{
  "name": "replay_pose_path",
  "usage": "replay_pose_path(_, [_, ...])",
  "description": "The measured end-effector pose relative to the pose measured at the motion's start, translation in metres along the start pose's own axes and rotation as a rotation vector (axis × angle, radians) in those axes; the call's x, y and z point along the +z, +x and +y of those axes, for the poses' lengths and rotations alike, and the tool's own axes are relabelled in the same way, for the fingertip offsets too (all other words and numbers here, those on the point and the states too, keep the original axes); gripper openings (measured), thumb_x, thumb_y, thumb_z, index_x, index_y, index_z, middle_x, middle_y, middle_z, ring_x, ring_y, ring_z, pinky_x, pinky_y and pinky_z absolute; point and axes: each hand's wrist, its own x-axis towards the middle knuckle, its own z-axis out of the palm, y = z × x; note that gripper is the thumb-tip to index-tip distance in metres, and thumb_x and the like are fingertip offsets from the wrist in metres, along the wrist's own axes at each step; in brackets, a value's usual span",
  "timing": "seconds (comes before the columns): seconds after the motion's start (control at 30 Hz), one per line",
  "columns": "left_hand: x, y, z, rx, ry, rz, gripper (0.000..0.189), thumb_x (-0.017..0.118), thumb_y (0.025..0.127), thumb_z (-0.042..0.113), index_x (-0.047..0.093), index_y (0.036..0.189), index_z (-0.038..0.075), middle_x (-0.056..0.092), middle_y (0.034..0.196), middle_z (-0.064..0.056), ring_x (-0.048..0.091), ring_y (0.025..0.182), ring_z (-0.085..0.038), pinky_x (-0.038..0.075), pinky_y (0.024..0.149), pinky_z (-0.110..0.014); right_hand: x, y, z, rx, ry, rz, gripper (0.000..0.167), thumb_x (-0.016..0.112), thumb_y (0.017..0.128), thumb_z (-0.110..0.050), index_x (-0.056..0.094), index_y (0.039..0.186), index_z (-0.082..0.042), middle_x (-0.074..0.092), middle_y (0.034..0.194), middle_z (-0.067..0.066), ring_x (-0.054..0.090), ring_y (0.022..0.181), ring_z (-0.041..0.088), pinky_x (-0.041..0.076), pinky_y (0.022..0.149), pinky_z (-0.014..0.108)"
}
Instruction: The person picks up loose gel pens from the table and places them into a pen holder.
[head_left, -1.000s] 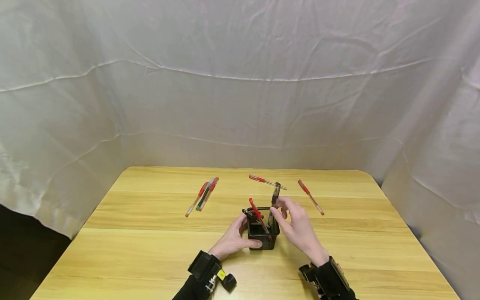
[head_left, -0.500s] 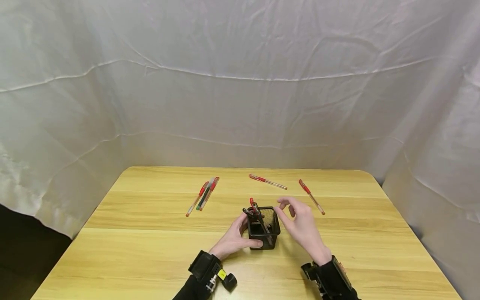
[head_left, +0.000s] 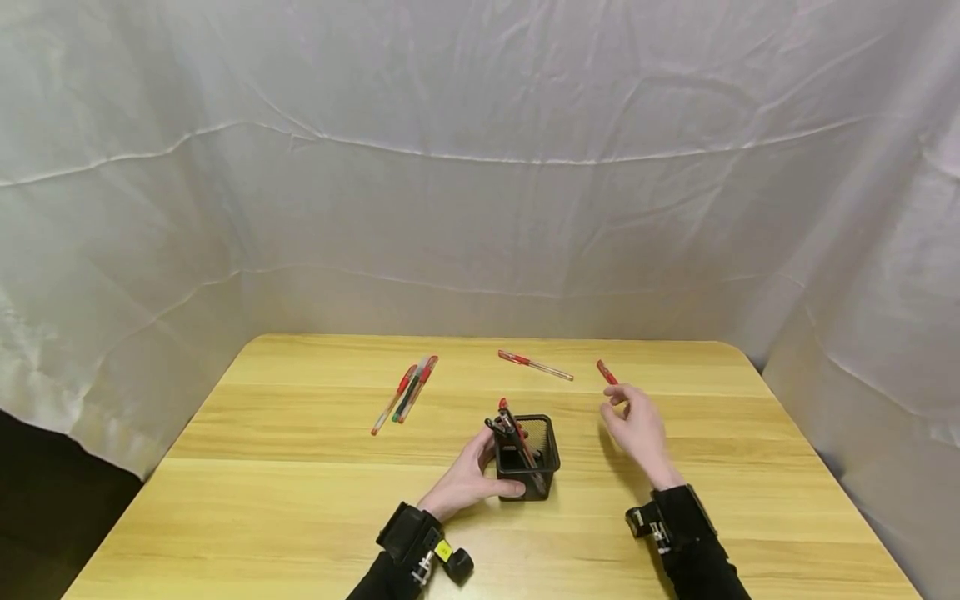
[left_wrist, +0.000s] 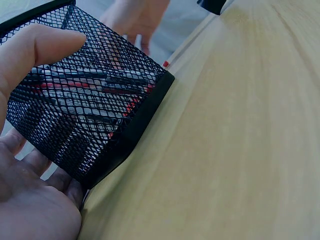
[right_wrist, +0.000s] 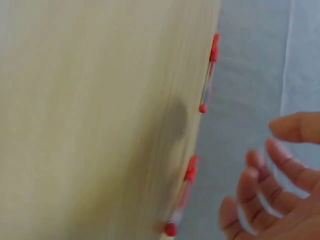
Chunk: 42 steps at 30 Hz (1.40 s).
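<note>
My left hand (head_left: 467,483) grips a black mesh pen holder (head_left: 538,488), its thumb lying along the front and the other fingers round the left side. Several pens (head_left: 517,437) with black or red caps lean inside, and show through the mesh wall (left_wrist: 95,150) in the left wrist view. My right hand (head_left: 640,429) is over the table by a red-capped pen (head_left: 607,372), hiding its lower part in the head view. In the right wrist view the fingers are spread and loosely bent, apart from the pen (right_wrist: 181,197), with nothing between them.
Another red-capped pen (head_left: 536,364) lies near the back edge of the wooden table (head_left: 262,500). To the left, two red pens (head_left: 393,400) lie on either side of a green-tipped dark pen (head_left: 408,396). A pale curtain (head_left: 480,208) hangs behind and at the sides.
The right hand has let go of a black pen, which now leans in the holder beside the red one. It has then moved right to the red-capped pen. The left hand stays put.
</note>
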Motion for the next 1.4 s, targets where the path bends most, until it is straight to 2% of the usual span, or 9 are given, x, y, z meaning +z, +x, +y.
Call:
replay_pose_path(0.13, [0.0,0.0,0.0,0.002,-0.001,-0.002,0.09,0.083,0.078,0.012,0.035,0.154,0.011,0.034,0.163,-0.012,0.027,0.153,-0.035,0.017,0.127,-0.055,-0.009,0.006,0.012,0.026,-0.088,-0.07,0.041,0.06,0.094,-0.013,0.058,0.129,0.009,0.059,0.118,0.033,0.058,0.103,0.041,0.049,0.084,0.05])
replay_pose_path(0.2, [0.0,0.0,0.0,0.002,-0.002,-0.003,0.089,0.083,0.079,0.012,0.035,0.154,0.011,0.035,0.163,-0.012,0.028,0.153,-0.035,0.017,0.127,-0.055,-0.013,0.009,0.016,0.043,-0.123,-0.098,0.046,0.06,0.093,-0.016,0.056,0.131,0.01,0.058,0.12,0.035,0.057,0.107,0.045,0.048,0.088,0.056])
replay_pose_path(0.4, [0.0,-0.001,-0.001,-0.012,0.0,0.0,0.093,0.084,0.079,0.014,0.032,0.155,0.01,0.032,0.164,-0.014,0.027,0.154,-0.036,0.017,0.127,-0.056,-0.02,0.015,0.024,0.09,-0.221,-0.174,0.051,0.061,0.094,-0.022,0.053,0.131,0.012,0.059,0.108,0.031,0.057,0.093,0.04,0.046,0.076,0.047])
replay_pose_path(0.53, [0.0,-0.001,-0.001,-0.02,0.005,0.005,0.094,0.084,0.078,0.014,0.031,0.156,0.009,0.029,0.165,-0.016,0.025,0.154,-0.037,0.017,0.127,-0.056,-0.021,0.02,0.029,0.09,-0.246,-0.182,0.049,0.062,0.093,-0.022,0.055,0.128,0.012,0.061,0.1,0.028,0.058,0.087,0.037,0.046,0.072,0.045])
replay_pose_path(0.87, [0.0,-0.001,0.0,-0.014,0.0,0.007,0.092,0.083,0.079,0.012,0.033,0.155,0.011,0.03,0.165,-0.015,0.025,0.154,-0.037,0.017,0.127,-0.056,-0.021,0.032,0.038,0.1,-0.258,-0.197,0.047,0.062,0.091,-0.024,0.058,0.122,0.011,0.069,0.103,0.028,0.065,0.092,0.04,0.051,0.073,0.046])
replay_pose_path(1.07, [0.0,0.0,0.001,0.003,-0.003,-0.001,0.089,0.083,0.079,0.013,0.035,0.154,0.012,0.034,0.163,-0.012,0.027,0.153,-0.036,0.018,0.127,-0.055,-0.025,0.039,0.038,0.135,-0.26,-0.282,0.046,0.061,0.093,-0.024,0.056,0.121,0.012,0.068,0.108,0.03,0.064,0.09,0.036,0.05,0.07,0.039])
replay_pose_path(1.17, [0.0,0.0,0.002,0.002,-0.002,-0.001,0.091,0.084,0.079,0.014,0.033,0.155,0.011,0.033,0.164,-0.013,0.027,0.154,-0.036,0.018,0.127,-0.055,-0.027,0.042,0.038,0.169,-0.241,-0.333,0.045,0.06,0.094,-0.024,0.055,0.121,0.012,0.065,0.098,0.024,0.059,0.077,0.027,0.045,0.062,0.032])
replay_pose_path(1.27, [-0.001,0.0,0.001,0.002,0.001,0.002,0.093,0.084,0.079,0.014,0.031,0.156,0.01,0.033,0.164,-0.014,0.027,0.154,-0.036,0.018,0.127,-0.055,-0.027,0.046,0.038,0.191,-0.215,-0.376,0.041,0.06,0.095,-0.024,0.056,0.115,0.011,0.06,0.078,0.013,0.05,0.061,0.018,0.038,0.055,0.027])
replay_pose_path(1.4, [-0.001,0.002,-0.002,0.021,0.012,0.001,0.089,0.084,0.078,0.014,0.036,0.153,0.012,0.04,0.161,-0.01,0.032,0.152,-0.033,0.021,0.127,-0.053,-0.025,0.05,0.04,0.22,-0.21,-0.412,0.029,0.062,0.095,-0.029,0.06,0.092,0.0,0.046,0.059,0.0,0.04,0.052,0.013,0.031,0.051,0.025])
